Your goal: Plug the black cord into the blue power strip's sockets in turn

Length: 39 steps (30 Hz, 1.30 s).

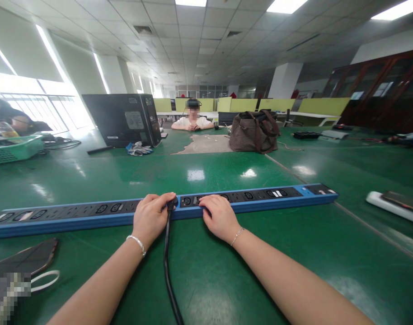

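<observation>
On the strip (190,212), the left hand (151,217) pinches the plug (174,202), apparently to steady it. The half-curled right hand (220,217) likely braces the strip; its grip is unclear.

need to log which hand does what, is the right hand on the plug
No, the left hand holds the plug; the right is apart from it.

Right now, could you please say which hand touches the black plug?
The left hand; the right hand, at the power strip, is apart from the plug.

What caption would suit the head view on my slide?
Left hand holds black cable by its plug at blue power strip; right hand touches the strip.
</observation>
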Tool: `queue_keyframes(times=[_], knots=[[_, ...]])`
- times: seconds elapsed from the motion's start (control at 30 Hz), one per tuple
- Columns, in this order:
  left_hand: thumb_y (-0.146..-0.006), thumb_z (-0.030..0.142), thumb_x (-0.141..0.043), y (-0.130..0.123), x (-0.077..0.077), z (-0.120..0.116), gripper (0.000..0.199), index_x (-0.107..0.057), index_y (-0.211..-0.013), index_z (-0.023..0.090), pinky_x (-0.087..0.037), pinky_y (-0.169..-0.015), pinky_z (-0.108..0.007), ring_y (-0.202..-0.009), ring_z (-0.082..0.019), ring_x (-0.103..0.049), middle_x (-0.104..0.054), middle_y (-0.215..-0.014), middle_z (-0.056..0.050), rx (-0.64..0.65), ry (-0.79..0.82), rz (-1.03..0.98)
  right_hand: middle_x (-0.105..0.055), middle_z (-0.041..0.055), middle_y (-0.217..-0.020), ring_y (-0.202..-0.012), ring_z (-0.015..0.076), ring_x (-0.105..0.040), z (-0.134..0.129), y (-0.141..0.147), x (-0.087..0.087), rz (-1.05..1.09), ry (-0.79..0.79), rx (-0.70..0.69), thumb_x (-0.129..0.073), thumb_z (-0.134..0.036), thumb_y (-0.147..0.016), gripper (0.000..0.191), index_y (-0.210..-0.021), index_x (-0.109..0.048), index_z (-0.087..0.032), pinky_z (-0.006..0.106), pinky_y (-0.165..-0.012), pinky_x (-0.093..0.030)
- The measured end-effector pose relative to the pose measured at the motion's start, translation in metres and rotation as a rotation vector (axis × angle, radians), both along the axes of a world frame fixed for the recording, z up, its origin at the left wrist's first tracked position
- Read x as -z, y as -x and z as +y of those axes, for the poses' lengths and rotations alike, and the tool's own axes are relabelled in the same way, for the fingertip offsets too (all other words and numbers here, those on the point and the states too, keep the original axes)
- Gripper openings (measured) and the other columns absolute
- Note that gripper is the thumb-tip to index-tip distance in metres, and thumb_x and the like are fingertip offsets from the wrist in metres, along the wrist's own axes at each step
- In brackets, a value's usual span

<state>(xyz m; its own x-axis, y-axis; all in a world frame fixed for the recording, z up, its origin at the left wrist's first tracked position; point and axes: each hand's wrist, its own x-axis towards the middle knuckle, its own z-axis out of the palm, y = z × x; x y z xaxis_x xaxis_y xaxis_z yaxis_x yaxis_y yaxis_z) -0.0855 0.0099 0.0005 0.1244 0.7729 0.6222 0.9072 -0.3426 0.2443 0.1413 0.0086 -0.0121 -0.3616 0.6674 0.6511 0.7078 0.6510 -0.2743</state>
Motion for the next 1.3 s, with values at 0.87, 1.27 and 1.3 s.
queue_keyframes(times=[0.87,1.27,1.3], knots=[[-0.073,0.021,-0.058,0.009,0.008,0.006,0.056,-0.043,-0.126,0.01,-0.041,-0.104,-0.045,-0.124,-0.026,-0.049,-0.057,-0.128,-0.018,0.13,0.069,0.084,-0.058,0.0098,-0.128,-0.124,0.0205,-0.045,0.0,0.056,-0.009,-0.148,-0.055,-0.054,-0.047,-0.031,-0.091,0.042,-0.129,-0.051,-0.015,0.038,-0.103,-0.035],[-0.074,0.014,-0.046,0.003,-0.001,0.001,0.047,-0.048,-0.121,0.009,-0.047,-0.095,-0.038,-0.111,-0.025,-0.059,-0.063,-0.119,-0.017,0.063,0.187,0.15,-0.064,0.0133,-0.114,-0.106,0.0229,-0.055,0.0,0.074,-0.018,-0.28,-0.089,0.014,-0.051,-0.03,-0.088,0.039,-0.12,-0.053,-0.008,0.039,-0.1,-0.035],[-0.075,0.014,-0.046,0.003,-0.001,0.001,0.047,-0.048,-0.121,0.009,-0.047,-0.095,-0.038,-0.111,-0.024,-0.059,-0.063,-0.119,-0.017,0.064,0.191,0.146,-0.065,0.0129,-0.11,-0.102,0.0224,-0.056,0.002,0.077,-0.018,-0.284,-0.096,0.031,-0.049,-0.027,-0.088,0.037,-0.118,-0.054,-0.007,0.04,-0.101,-0.034]])
